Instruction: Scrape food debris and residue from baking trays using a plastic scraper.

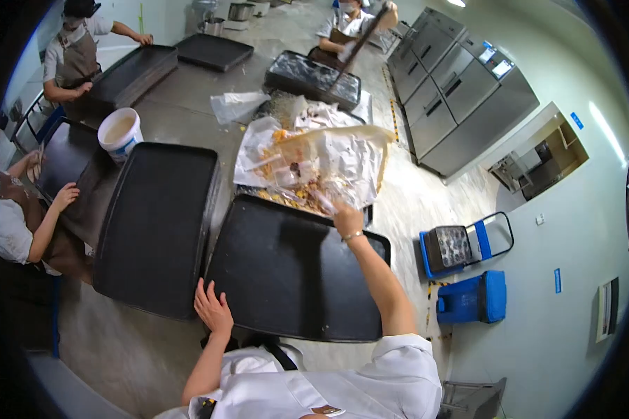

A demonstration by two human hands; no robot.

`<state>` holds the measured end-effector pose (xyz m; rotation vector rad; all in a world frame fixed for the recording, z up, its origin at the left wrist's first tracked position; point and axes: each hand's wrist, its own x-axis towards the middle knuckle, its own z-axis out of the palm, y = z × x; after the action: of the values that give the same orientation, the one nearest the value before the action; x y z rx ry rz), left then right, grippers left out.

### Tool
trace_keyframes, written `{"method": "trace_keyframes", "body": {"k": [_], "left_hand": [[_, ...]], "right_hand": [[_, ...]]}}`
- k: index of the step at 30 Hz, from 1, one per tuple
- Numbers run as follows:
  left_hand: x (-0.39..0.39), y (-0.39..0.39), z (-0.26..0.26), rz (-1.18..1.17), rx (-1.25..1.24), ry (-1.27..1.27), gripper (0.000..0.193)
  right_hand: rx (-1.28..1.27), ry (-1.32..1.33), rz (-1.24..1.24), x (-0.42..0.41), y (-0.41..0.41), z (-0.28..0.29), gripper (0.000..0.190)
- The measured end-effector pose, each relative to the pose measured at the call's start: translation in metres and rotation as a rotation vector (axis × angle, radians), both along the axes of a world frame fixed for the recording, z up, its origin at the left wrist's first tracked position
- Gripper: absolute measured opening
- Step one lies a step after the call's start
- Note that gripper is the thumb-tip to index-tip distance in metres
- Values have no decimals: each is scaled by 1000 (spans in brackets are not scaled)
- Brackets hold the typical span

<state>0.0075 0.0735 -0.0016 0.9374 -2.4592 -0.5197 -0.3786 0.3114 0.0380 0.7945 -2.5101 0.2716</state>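
A black baking tray [272, 272] lies before me on the metal table, with the shadow of my arm across it. My left hand [213, 308] rests with spread fingers on its left rim, holding nothing. My right hand [348, 220] reaches over the tray's far edge, fingers closed around a pale tool, partly hidden by the fist. The tool touches a heap of food scraps [299, 196] and crumpled baking paper [346, 157] on a tray beyond. A second black tray [160, 225] lies at the left, close beside mine.
A white plastic bucket [119, 131] stands behind the left tray. Co-workers handle trays at the left [71, 146], far left [131, 70] and far end [314, 78]. On the right are a steel refrigerator [461, 89], a blue trolley [482, 241] and a blue bin [472, 297].
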Motion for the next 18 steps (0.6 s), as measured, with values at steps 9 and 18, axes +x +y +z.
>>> {"method": "trace_keyframes", "body": {"k": [9, 18], "left_hand": [[-1, -2, -6, 18, -20, -10, 42], [-8, 4, -6, 19, -46, -28, 38]], "right_hand": [[466, -679, 176, 219, 129, 33, 31], [352, -333, 158, 105, 119, -25, 13]]}}
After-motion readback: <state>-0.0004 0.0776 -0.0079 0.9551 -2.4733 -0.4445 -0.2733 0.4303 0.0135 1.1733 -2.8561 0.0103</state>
